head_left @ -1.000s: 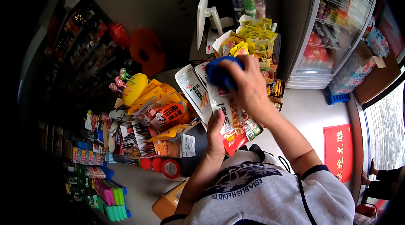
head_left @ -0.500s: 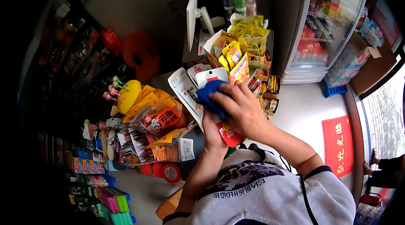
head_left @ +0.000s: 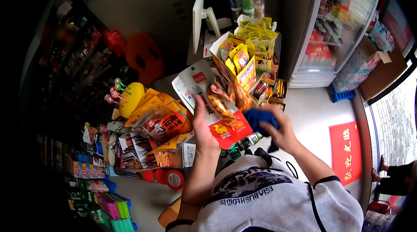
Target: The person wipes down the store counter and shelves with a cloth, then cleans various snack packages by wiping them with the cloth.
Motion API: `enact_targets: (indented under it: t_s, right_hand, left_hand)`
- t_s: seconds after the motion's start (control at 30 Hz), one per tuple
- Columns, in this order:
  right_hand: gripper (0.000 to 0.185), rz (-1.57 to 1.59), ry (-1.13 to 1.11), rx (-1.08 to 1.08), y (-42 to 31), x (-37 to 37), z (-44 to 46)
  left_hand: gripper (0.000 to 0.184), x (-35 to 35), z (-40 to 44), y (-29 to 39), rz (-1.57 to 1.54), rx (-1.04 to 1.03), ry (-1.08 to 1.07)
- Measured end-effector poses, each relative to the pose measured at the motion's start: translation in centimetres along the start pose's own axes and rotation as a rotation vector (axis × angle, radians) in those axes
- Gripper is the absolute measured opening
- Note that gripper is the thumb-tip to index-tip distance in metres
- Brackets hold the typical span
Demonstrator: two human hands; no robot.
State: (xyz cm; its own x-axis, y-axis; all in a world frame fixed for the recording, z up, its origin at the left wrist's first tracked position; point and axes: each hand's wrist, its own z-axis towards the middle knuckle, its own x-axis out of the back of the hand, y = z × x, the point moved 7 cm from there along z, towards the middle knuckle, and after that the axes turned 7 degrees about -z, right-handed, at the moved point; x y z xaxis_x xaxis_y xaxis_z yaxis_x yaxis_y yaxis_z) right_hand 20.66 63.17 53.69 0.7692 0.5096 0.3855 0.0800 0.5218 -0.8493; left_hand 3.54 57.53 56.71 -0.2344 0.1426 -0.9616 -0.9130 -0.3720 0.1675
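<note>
My left hand [head_left: 205,130] grips a snack packet [head_left: 218,101], grey-white at the top with a food picture in the middle and a red lower end. The packet is tilted, its front turned up toward me. To the right of its red end, my right hand [head_left: 282,133] is closed around a bunched dark-blue cloth [head_left: 259,121], close to the packet's edge. Behind the packet stands a white display box [head_left: 184,90] with dark printed characters. An orange-yellow carton of yellow snack packs [head_left: 239,58] is just beyond my hands.
Left of my hands is a clear bin [head_left: 176,121] of orange packets, with lollipops [head_left: 119,87] behind it. A white monitor [head_left: 198,16] stands at the back. A glass-door fridge [head_left: 334,23] is at the right, near a red floor mat [head_left: 346,151]. Bottles [head_left: 243,145] are below the packet.
My right hand with the blue cloth has moved off the packet, down and to the right. The packet's front is now uncovered, and my left hand has shifted slightly left.
</note>
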Motion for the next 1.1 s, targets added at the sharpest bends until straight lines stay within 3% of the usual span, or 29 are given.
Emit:
enact_targets:
  t_s: [0.07, 0.13, 0.2, 0.27, 0.33, 0.4, 0.47, 0.53, 0.57, 0.6, 0.63, 0.67, 0.73, 0.83, 0.93, 1.1]
  right_hand:
    - [0.037, 0.434, 0.193, -0.174, -0.4, 0.0, 1.0]
    - [0.041, 0.402, 0.283, -0.065, -2.1, -0.2, 1.1]
    - [0.042, 0.489, 0.365, -0.029, -2.4, -0.7, 0.9]
    - [0.044, 0.356, 0.346, 0.034, -2.8, -0.8, 1.4]
    - [0.045, 0.388, 0.324, 0.038, -3.1, -1.4, 1.7]
    - [0.048, 0.270, 0.398, 0.152, -3.5, -1.4, 1.7]
    - [0.049, 0.149, 0.385, 0.248, -4.3, -1.4, 2.0]
    - [0.049, 0.085, 0.287, 0.312, -5.2, -1.6, 1.9]
    - [0.048, 0.102, 0.176, 0.363, -5.5, -2.3, 1.7]
    - [0.047, 0.121, 0.063, 0.408, -5.9, -3.3, 1.1]
    - [0.048, 0.203, -0.054, 0.450, -6.3, -4.4, 0.5]
    - [0.051, 0.091, -0.034, 0.546, -6.8, -4.8, -0.1]
    - [0.049, -0.104, 0.021, 0.711, -6.9, -4.6, 0.4]
    - [0.056, -0.363, 0.232, 0.696, -6.8, -3.3, 2.8]
    - [0.060, -0.311, 0.246, 0.636, -6.4, -3.1, 4.4]
    - [0.059, -0.260, 0.378, 0.565, -6.9, -1.6, 5.7]
  left_hand:
    - [0.031, 2.7, -1.2, -1.3, 0.233, 0.037, 0.152]
    - [0.029, 0.6, -1.2, -2.9, 0.730, -0.210, 0.266]
    - [0.030, -0.4, -1.3, -2.2, 0.959, -0.385, 0.185]
    - [0.033, -1.2, -1.7, -1.4, 1.185, -0.568, 0.098]
    - [0.032, -0.7, -1.7, -1.5, 1.399, -0.337, 0.043]
    - [0.041, -0.8, -2.6, -2.1, 1.254, -0.234, 0.016]
    - [0.071, -1.2, -2.4, -3.6, 0.829, -0.109, 0.027]
    - [0.072, 1.1, -2.9, -3.9, 0.481, 0.076, 0.122]
    - [0.071, 0.6, -2.5, -4.1, 0.394, 0.217, -0.017]
    - [0.069, 0.8, -1.9, -3.6, 0.177, 0.189, 0.025]
    - [0.070, 0.9, -1.5, -2.9, 0.247, 0.088, 0.064]
    - [0.071, 0.4, -1.0, -2.3, 0.316, -0.014, 0.099]
    - [0.069, 1.5, -1.9, -3.5, 0.097, 0.250, -0.002]
    - [0.064, 2.7, -3.5, -4.2, 0.185, 0.127, 0.118]
    - [0.057, 3.5, -3.8, -3.4, 0.242, -0.019, 0.250]
    - [0.053, 3.8, -4.2, -3.0, 0.389, -0.051, 0.221]
